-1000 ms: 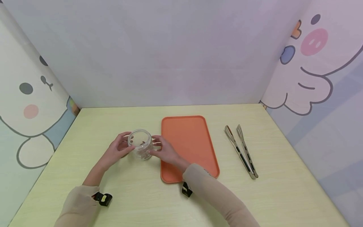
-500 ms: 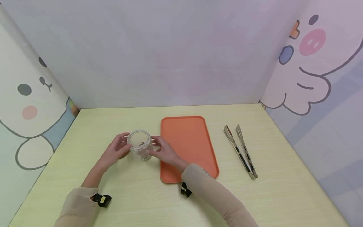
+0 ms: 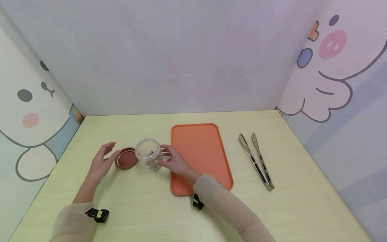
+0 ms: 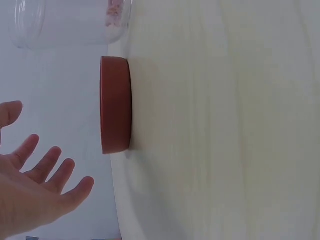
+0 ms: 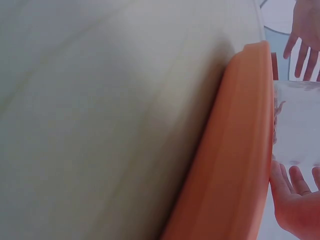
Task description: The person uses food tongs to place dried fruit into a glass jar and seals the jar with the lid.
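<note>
A clear jar (image 3: 148,155) stands upright and uncovered on the table, with a few small reddish-brown pieces (image 4: 114,12) low inside it. My right hand (image 3: 176,163) holds its right side, thumb in front and fingers round the back. Just left of the jar lies a round reddish-brown lid (image 3: 127,158), its hollow side up. My left hand (image 3: 101,163) is beside the lid's left edge, fingers spread and holding nothing. In the left wrist view that hand is apart from the lid.
An orange tray (image 3: 201,144) lies right of the jar, partly under my right forearm. Metal tongs (image 3: 257,163) with dark grip parts rest farther right, spread apart at the tips. A pale wall (image 3: 181,57) closes off the table's back, with cartoon-printed walls on both sides.
My left hand has let go of the jar's left side and moved left, uncovering the lid. My right hand and the jar have stayed almost where they were.
</note>
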The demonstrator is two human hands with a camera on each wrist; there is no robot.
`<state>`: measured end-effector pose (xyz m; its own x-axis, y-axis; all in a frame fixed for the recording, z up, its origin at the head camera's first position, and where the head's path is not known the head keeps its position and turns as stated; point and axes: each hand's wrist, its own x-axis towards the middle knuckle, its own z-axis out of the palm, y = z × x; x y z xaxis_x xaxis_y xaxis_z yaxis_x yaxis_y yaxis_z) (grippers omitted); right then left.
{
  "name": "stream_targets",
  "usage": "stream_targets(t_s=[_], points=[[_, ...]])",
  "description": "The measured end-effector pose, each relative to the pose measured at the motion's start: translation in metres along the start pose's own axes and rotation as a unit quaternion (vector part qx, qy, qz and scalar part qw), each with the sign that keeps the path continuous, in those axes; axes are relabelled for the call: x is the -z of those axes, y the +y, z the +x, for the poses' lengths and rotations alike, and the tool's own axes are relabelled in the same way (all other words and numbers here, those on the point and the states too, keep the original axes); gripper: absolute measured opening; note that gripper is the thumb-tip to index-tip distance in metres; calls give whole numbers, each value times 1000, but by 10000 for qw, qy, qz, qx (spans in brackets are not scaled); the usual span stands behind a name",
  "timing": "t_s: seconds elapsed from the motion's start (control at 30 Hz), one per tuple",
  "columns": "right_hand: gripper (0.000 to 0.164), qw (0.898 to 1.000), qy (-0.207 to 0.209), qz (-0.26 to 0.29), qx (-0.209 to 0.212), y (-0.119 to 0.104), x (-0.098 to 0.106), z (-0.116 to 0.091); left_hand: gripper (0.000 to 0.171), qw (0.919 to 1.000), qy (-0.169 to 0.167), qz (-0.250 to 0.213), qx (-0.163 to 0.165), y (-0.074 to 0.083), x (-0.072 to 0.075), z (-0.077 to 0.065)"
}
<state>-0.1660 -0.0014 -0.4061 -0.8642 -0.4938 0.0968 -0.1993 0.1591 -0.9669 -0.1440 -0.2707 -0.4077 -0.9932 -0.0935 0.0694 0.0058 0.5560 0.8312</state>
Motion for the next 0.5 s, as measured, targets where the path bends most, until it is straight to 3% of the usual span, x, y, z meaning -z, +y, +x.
stream_targets(t_s=[0.1, 0.33, 0.5], points=[[55, 10000, 4, -12, -27, 9, -1, 4, 56, 9996, -170, 209, 33, -5, 5, -1], [60, 9997, 32, -195, -168, 31, -4, 13, 68, 9901, -1105, 726, 475, -15, 1, 1], [62, 9997, -30, -194, -172, 31, -5, 14, 82, 9850, -1290, 1107, 285, -15, -3, 2]])
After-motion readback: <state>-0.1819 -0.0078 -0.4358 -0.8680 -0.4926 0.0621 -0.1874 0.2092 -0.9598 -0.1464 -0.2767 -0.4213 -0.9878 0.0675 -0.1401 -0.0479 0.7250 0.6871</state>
